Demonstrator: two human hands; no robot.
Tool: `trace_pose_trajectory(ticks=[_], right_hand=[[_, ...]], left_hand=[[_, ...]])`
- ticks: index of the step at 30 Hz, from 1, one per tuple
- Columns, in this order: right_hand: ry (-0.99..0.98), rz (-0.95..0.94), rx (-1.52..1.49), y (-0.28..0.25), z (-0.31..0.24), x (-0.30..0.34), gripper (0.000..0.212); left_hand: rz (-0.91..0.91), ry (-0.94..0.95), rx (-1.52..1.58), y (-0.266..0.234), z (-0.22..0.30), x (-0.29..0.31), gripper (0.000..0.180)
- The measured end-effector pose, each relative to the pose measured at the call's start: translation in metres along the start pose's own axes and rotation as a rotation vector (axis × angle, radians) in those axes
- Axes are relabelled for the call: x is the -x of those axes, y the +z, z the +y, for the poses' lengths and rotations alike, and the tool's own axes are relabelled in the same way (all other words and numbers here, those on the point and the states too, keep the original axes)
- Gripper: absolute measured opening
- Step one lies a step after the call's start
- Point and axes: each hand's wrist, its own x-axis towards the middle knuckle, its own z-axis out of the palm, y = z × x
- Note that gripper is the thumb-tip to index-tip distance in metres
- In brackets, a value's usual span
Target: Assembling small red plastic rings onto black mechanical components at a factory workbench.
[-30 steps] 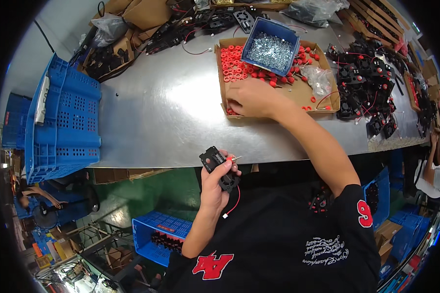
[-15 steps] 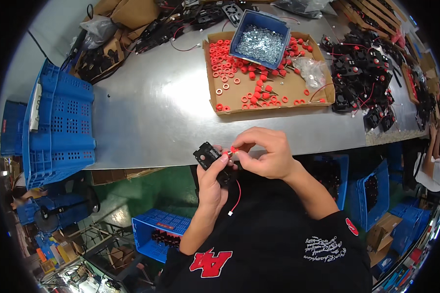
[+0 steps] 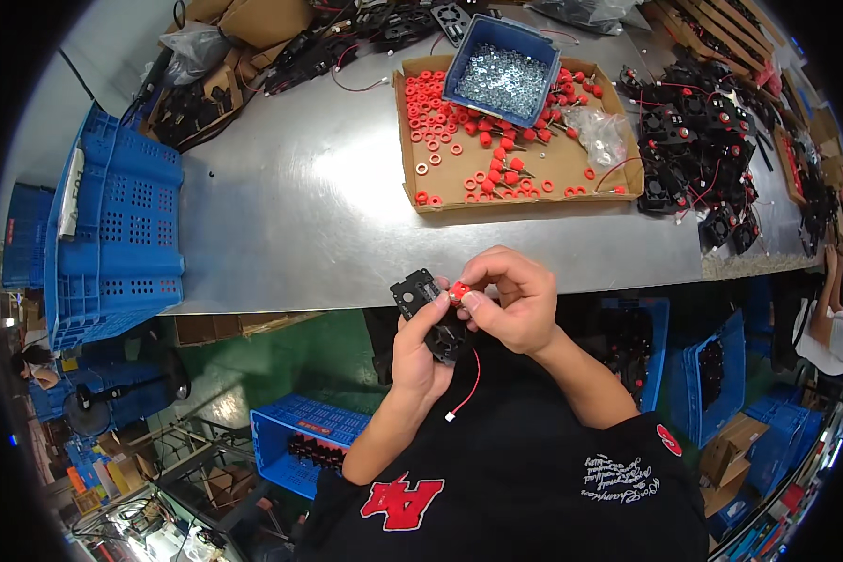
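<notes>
Our left hand [image 3: 418,363] clasps an oblong black plastic unit [image 3: 416,288], long axis eleven-to-five.
Our right hand [image 3: 513,304] pinches a small red plastic part [image 3: 458,292] at its two o'clock.

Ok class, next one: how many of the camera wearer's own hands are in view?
2. The left hand holds the black part; just right of it, the right hand pinches a small red piece. Both hands show, though some fingers are partly hidden.

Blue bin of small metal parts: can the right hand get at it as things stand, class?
Probably yes, though the right hand is pinching a red piece: the blue bin is open-topped, with nothing visible covering it.
</notes>
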Motion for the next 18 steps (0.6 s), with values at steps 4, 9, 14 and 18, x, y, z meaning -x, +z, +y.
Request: trace_pose_trajectory(ticks=[4, 9, 14, 18], right_hand=[[-0.111, -0.017, 0.11, -0.004, 0.008, 0.003, 0.017], [-0.298, -0.013, 0.406, 0.0, 0.0, -0.002, 0.02], [-0.301, 0.056, 0.507, 0.006, 0.007, 0.005, 0.022], [-0.061, 0.11, 0.381, 0.01, -0.005, 0.013, 0.019]], left_hand=[[-0.001, 0.022, -0.015, -0.002, -0.005, 0.0, 0.023], [-0.036, 0.116, -0.108, -0.012, -0.003, -0.003, 0.027], [-0.002, -0.024, -0.054, -0.025, -0.005, -0.004, 0.03], [-0.235, -0.043, -0.018, -0.007, 0.004, 0.004, 0.042]])
